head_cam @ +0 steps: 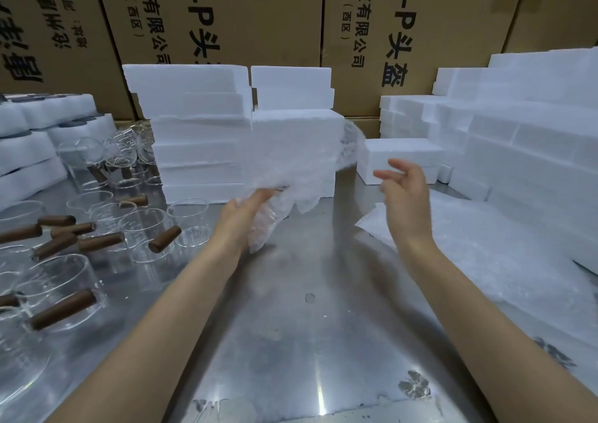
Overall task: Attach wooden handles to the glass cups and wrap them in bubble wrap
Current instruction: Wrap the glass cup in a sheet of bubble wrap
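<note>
Two hands raised, left hand [241, 215] gripping bubble wrap [291, 170] round a glass cup [263, 228], right hand [403, 193] loosely open, empty.

Black print is carried only by the cardboard boxes [226, 18] stacked behind the white foam blocks [200, 131]. Read sideways on the box directly above the blocks are "科技有限公司", "(西区)" and larger "O-P头". The same lines, with "O-P头盔", are repeated on the box to its right [404, 28]. The print on the left box is too distorted to be read.

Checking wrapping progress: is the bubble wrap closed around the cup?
Not closed. Left hand grips the bubble wrap, its loose end flaring; right hand is off it.
</note>
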Motion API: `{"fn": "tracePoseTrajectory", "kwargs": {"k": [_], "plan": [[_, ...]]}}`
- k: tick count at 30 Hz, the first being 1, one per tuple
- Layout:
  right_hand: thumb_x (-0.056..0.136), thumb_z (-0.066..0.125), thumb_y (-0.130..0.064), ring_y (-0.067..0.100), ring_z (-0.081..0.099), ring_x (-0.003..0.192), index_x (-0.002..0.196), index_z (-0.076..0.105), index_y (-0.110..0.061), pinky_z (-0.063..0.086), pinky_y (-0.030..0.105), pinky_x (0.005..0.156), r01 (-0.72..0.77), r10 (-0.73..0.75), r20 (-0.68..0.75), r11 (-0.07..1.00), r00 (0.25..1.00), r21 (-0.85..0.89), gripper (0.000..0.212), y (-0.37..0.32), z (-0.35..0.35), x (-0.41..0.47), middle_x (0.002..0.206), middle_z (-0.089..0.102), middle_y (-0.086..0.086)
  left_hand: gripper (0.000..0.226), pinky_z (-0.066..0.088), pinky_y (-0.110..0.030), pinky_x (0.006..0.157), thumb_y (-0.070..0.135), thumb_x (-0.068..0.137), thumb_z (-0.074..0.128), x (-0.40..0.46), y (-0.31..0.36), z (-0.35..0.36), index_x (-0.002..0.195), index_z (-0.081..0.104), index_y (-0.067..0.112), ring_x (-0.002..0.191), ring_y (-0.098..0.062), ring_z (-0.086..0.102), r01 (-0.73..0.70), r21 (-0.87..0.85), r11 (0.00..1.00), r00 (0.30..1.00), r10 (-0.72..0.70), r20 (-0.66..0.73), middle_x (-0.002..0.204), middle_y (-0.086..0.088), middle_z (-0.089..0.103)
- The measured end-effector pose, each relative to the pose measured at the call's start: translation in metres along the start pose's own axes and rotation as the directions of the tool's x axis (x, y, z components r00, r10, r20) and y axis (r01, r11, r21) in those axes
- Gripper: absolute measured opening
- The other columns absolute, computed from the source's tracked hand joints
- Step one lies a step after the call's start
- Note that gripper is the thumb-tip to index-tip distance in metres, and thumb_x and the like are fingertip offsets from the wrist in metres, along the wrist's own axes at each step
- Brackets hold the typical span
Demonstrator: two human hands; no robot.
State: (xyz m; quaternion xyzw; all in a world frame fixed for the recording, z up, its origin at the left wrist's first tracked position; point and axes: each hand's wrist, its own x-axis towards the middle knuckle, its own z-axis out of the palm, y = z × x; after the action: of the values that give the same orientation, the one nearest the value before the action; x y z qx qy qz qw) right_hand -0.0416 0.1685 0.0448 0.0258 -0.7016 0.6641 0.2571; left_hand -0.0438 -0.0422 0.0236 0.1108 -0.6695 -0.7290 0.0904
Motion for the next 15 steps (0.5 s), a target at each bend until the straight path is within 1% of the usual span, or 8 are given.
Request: {"fn": "tracePoseTrajectory", "kwargs": {"k": [2,4,5,7,9,11,13,15], "plan": [[0.09,0.054,-0.011,0.006,0.052,0.097,0.135,0.04,-0.02,0.039,0.018,0.07,-0.176,0.189,0.194,0.981,0.963,-0.081,0.047,0.008,0.002,0.0,0.124,0.056,-0.003,0.033,0.04,-0.021,0.056,0.038,0.065,0.075,-0.003,0.003,0.002,0.082,0.06,0.013,0.054,-0.018,0.052,0.106,-0.123,0.987,0.987,-0.09,0.132,0.069,-0.005,0.055],[0.087,0.064,-0.026,0.008,0.055,0.104,0.138,0.039,-0.023,0.042,0.02,0.078,-0.238,0.263,0.37,0.965,0.891,-0.113,0.056,0.013,0.007,-0.006,0.125,0.053,-0.005,0.015,0.043,-0.015,0.048,0.027,0.079,0.067,-0.007,0.005,0.005,0.084,0.063,0.014,0.052,-0.013,0.058,0.13,-0.171,0.977,0.953,-0.076,0.292,0.072,-0.003,0.064],[0.086,0.066,-0.033,0.005,0.058,0.104,0.135,0.042,-0.025,0.044,0.019,0.081,-0.244,0.261,0.433,0.965,0.863,-0.095,0.056,0.014,0.009,-0.008,0.123,0.055,-0.006,0.013,0.046,-0.016,0.05,0.024,0.079,0.065,-0.009,0.004,0.006,0.088,0.064,0.014,0.06,-0.013,0.062,0.115,-0.156,0.981,0.928,-0.05,0.368,0.078,-0.003,0.066],[0.086,0.065,-0.037,0.006,0.061,0.101,0.126,0.054,-0.025,0.047,0.022,0.084,-0.236,0.228,0.476,0.971,0.849,-0.044,0.043,0.015,0.012,-0.01,0.114,0.062,-0.009,0.029,0.052,-0.025,0.072,0.018,0.07,0.07,-0.011,0.001,0.009,0.098,0.064,0.01,0.079,-0.019,0.061,0.054,-0.124,0.991,0.877,0.012,0.48,0.094,-0.009,0.063],[0.087,0.063,-0.031,0.012,0.06,0.097,0.108,0.064,-0.026,0.048,0.032,0.089,-0.212,0.194,0.42,0.977,0.887,-0.004,0.021,0.015,0.011,-0.01,0.101,0.066,-0.01,0.041,0.049,-0.035,0.092,0.015,0.071,0.067,-0.011,-0.002,0.011,0.11,0.063,0.004,0.093,-0.022,0.062,0.017,-0.106,0.994,0.849,0.042,0.527,0.104,-0.01,0.064],[0.089,0.061,-0.025,0.008,0.06,0.088,0.092,0.066,-0.029,0.048,0.032,0.089,-0.21,0.181,0.393,0.977,0.902,0.033,0.007,0.012,0.011,-0.009,0.088,0.067,-0.013,0.053,0.054,-0.03,0.084,0.019,0.073,0.064,-0.011,-0.002,0.011,0.123,0.059,0.004,0.097,-0.019,0.065,-0.006,-0.076,0.997,0.83,0.047,0.555,0.111,-0.007,0.067],[0.092,0.053,-0.016,0.002,0.062,0.076,0.074,0.069,-0.03,0.044,0.029,0.084,-0.255,0.181,0.457,0.961,0.871,0.107,0.028,0.009,0.01,-0.01,0.074,0.066,-0.015,0.053,0.054,-0.023,0.072,0.018,0.072,0.063,-0.01,-0.003,0.011,0.124,0.059,0.006,0.092,-0.016,0.067,-0.039,-0.078,0.996,0.818,0.077,0.569,0.109,-0.005,0.068],[0.091,0.043,-0.011,0.0,0.062,0.066,0.056,0.068,-0.03,0.041,0.029,0.084,-0.328,0.17,0.558,0.924,0.813,0.197,0.047,0.005,0.007,-0.011,0.063,0.063,-0.015,0.047,0.055,-0.025,0.072,0.014,0.07,0.063,-0.009,-0.003,0.01,0.117,0.061,0.007,0.089,-0.017,0.067,-0.069,-0.084,0.994,0.822,0.105,0.56,0.102,-0.004,0.07]]}}
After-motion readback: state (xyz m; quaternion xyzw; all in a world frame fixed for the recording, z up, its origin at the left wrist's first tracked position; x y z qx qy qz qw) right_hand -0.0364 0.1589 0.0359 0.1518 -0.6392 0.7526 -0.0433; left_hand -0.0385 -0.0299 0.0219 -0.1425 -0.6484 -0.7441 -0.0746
